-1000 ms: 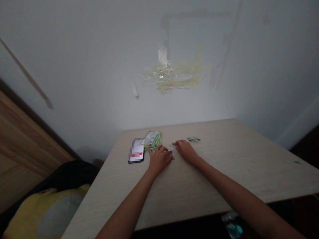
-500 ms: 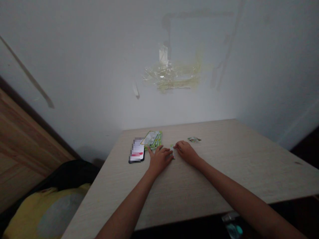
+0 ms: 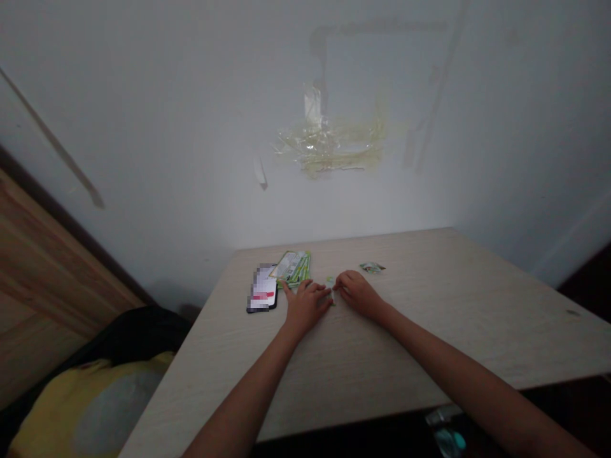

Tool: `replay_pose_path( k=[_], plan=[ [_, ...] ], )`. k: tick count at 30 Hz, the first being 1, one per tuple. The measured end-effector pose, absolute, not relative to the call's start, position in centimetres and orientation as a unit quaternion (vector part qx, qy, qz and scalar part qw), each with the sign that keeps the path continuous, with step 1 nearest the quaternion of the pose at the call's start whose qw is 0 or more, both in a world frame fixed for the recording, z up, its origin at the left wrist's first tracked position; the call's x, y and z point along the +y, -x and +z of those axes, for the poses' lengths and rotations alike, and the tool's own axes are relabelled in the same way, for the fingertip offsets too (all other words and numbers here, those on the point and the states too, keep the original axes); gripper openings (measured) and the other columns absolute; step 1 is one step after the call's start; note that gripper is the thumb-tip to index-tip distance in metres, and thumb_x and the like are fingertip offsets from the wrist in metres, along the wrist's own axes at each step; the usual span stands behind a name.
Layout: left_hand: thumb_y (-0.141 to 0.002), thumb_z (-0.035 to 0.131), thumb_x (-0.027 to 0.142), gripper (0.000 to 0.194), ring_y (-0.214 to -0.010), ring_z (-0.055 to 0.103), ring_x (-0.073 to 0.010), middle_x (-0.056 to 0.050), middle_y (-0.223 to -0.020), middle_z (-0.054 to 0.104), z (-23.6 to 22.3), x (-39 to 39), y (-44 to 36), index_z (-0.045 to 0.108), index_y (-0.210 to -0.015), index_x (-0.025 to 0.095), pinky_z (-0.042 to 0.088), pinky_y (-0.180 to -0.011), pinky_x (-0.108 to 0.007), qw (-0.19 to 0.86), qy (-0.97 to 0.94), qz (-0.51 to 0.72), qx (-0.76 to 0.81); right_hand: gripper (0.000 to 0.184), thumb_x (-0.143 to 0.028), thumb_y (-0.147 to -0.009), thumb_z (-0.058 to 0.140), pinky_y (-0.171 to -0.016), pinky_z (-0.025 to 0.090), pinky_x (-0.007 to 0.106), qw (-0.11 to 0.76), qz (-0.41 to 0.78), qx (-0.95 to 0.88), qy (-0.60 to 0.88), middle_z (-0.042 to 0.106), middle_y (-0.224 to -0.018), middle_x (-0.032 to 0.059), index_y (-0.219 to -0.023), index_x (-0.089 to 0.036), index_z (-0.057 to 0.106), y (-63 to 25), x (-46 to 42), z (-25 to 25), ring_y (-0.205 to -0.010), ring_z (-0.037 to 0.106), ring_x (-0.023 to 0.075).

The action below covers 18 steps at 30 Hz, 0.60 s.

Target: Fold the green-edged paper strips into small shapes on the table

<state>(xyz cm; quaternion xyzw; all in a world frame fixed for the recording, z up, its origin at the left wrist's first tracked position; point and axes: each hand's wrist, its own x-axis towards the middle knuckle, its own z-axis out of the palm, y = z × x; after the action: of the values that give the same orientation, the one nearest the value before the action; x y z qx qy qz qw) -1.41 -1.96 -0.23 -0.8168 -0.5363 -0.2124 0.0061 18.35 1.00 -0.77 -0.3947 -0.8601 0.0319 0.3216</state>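
My left hand [image 3: 305, 308] rests on the table with its thumb and fingers spread. Its fingertips touch the left edge of a small, pale green-and-white card-like piece [image 3: 330, 280], which they mostly cover. At that piece's right side, my right hand [image 3: 356, 292] has its fingertips pressed together; what they pinch is hidden. A pile of green-and-white printed packets or cards [image 3: 293, 267] lies just beyond my left hand. To its left is a phone [image 3: 262, 292] with a lit screen, partly under the pile.
A small crumpled green wrapper-like scrap [image 3: 372, 268] lies beyond my right hand. The pale wooden table [image 3: 420, 324] meets a wall [image 3: 191, 127] with old tape [image 3: 329, 149] on it. A yellow-and-grey plush-like item [image 3: 95, 407] sits at lower left.
My right fingertips have shifted slightly right and down, uncovering a little more of the small piece's upper end. My left hand has hardly moved.
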Motion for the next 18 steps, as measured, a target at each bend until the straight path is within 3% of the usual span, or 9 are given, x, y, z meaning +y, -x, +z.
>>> replay_pose_path(
  k=[18],
  plan=[
    [-0.087, 0.057, 0.046, 0.025, -0.123, 0.046, -0.0275, 0.003, -0.116, 0.069, -0.4, -1.9, 1.4, 0.066, -0.110, 0.042, -0.015, -0.103, -0.075, 0.009, 0.815, -0.227, -0.533, 0.016, -0.005, -0.078, 0.058, -0.088, 0.041, 0.034, 0.353, 0.064, -0.869, 0.342, 0.061, -0.088, 0.0044, -0.085, -0.019, 0.057, -18.8, -0.2, -0.4, -0.091, 0.054, 0.0196]
  ],
)
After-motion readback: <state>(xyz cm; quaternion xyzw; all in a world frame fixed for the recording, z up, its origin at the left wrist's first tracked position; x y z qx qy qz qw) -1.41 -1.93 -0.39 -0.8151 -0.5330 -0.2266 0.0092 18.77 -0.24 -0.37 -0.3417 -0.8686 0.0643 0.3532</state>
